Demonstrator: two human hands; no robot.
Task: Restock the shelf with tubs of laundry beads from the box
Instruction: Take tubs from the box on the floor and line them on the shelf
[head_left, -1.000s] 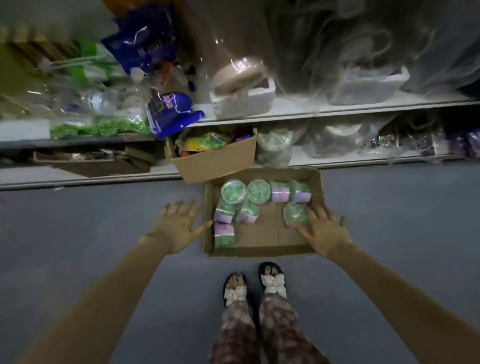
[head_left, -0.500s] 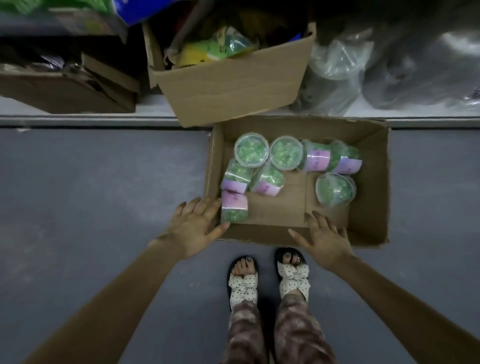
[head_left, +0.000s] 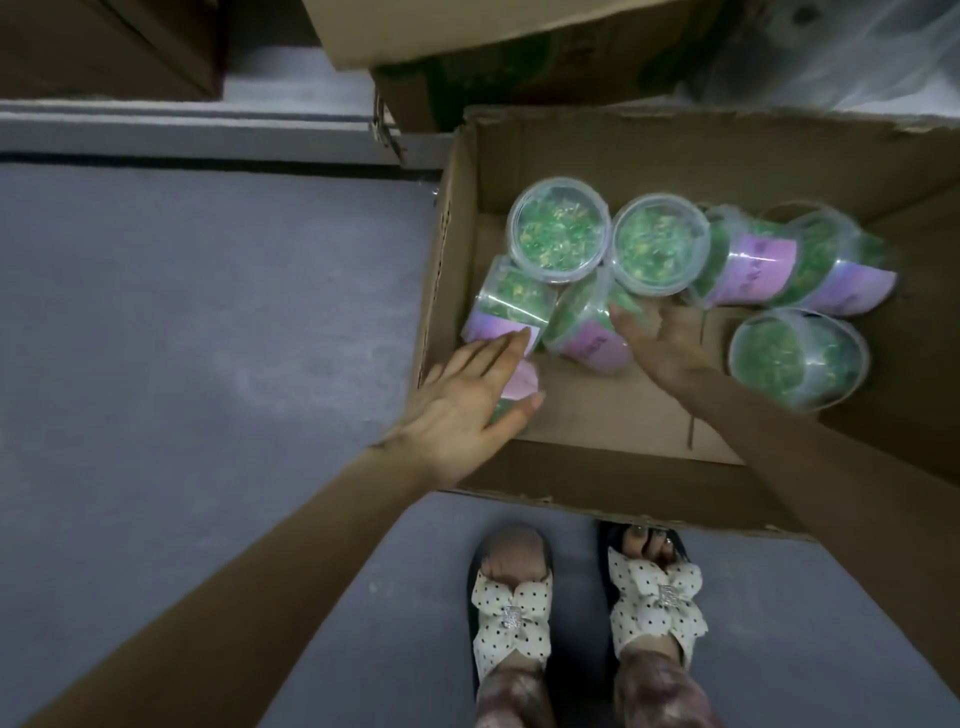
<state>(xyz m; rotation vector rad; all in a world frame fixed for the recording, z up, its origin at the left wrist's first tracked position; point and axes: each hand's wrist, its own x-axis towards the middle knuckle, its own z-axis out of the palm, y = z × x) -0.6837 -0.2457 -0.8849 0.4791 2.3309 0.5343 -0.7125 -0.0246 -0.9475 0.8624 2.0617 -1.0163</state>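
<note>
Tubs (head_left: 558, 236) are now reached: up from the box (head_left: 597, 480) rim, left hand (head_left: 462, 410) lies spread over one, right hand (head_left: 670, 348) touches another with straight fingers.

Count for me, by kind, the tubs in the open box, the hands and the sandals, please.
Tubs of laundry beads: 8 (one partly hidden under a hand)
Hands: 2 (left hand, right hand)
Sandals: 2
Total: 12

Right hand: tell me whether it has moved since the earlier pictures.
Yes. Against the box, the right hand went from the near wall forward into the box, and now reaches a tub lying on its side.
</note>
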